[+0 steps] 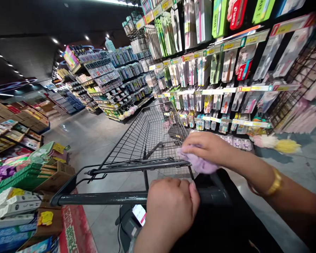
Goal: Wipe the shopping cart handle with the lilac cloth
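Note:
My left hand (171, 207) is wrapped round the dark grey handle bar (102, 198) of a shopping cart, fingers closed over the top. My right hand (205, 151) grips a crumpled light purple cloth (201, 164) at the cart's right side, near the rear end of the side frame. A gold bracelet circles the right wrist. Ahead of both hands stretches the wire basket of the shopping cart (155, 130), with no goods visible in it. Below the bar, left of my left hand, a phone (139, 214) with a lit screen shows beside a dark device.
Racks of packaged toothbrush-like goods (200, 70) rise close on the right. Boxes and packets (21, 203) are stacked at the left, beside a red-sided base (75, 225). Another display shelf (107, 84) stands further ahead. Grey tiled floor (73, 137) runs between them.

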A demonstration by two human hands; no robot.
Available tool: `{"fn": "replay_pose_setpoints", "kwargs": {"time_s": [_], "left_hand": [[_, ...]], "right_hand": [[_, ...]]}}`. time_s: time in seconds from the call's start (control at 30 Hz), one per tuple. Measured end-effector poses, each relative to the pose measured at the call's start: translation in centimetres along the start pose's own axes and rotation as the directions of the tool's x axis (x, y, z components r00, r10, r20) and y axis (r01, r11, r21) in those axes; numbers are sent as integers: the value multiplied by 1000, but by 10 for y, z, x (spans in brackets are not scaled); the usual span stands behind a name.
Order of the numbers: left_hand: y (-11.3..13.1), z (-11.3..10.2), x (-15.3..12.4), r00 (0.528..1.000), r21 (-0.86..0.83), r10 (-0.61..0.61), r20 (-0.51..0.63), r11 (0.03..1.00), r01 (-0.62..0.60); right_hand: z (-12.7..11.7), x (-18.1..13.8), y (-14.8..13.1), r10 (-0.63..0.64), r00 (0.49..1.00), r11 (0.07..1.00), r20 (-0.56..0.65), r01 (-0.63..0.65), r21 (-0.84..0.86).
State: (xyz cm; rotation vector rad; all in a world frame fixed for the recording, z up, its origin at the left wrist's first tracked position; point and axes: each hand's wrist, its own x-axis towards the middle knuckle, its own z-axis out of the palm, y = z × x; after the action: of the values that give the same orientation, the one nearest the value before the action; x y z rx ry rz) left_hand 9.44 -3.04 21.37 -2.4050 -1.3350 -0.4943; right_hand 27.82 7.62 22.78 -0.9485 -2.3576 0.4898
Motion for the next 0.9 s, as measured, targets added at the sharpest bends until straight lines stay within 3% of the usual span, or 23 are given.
{"fn": "replay_pose_setpoints", "kwargs": {"time_s": [0.07,0.13,0.2,0.3,0.33,0.4,0.47,0.53,0.6,0.7,0.8,0.9], "left_hand": [[1,-1,-1,1000,4,2,-1,1000,-2],[0,-2,-3,1000,7,1,-10,1000,-1],[0,-3,-5,1000,-1,12,-22,1000,-12],[-2,-5,-8,999,-12,38,-33,999,-39],[-3,-5,-9,998,-10,44,-35,999,-45],[-3,-7,-10,998,-1,45,-42,999,-45],[-3,-9,-11,998,-3,45,-50,999,-45],[-5,-11,-14,997,-19,52,-63,998,-53],[-7,-12,-19,995,-40,73,-72,996,-76],[-13,-13,-28,992,-53,100,-82,993,-105],[-18,-16,-35,988,-55,114,-104,991,-120],[-22,-18,-39,988,-70,134,-72,988,-139]], "right_hand": [[9,21,13,91,995,990,-38,-94,-108],[13,33,13,101,994,990,-37,-104,-98],[13,35,4,-12,998,1000,64,10,22],[13,30,-2,-232,940,966,250,193,169],[14,30,1,-246,928,965,281,207,161],[20,32,15,-158,940,987,302,152,45],[28,33,32,10,971,994,241,17,-110],[34,30,44,108,981,990,160,-92,-104],[35,22,47,112,985,988,131,-125,96],[27,-1,34,122,990,895,72,-141,424],[18,-32,2,142,984,800,-109,-49,598],[22,-63,-35,-47,981,789,-186,151,595]]}}
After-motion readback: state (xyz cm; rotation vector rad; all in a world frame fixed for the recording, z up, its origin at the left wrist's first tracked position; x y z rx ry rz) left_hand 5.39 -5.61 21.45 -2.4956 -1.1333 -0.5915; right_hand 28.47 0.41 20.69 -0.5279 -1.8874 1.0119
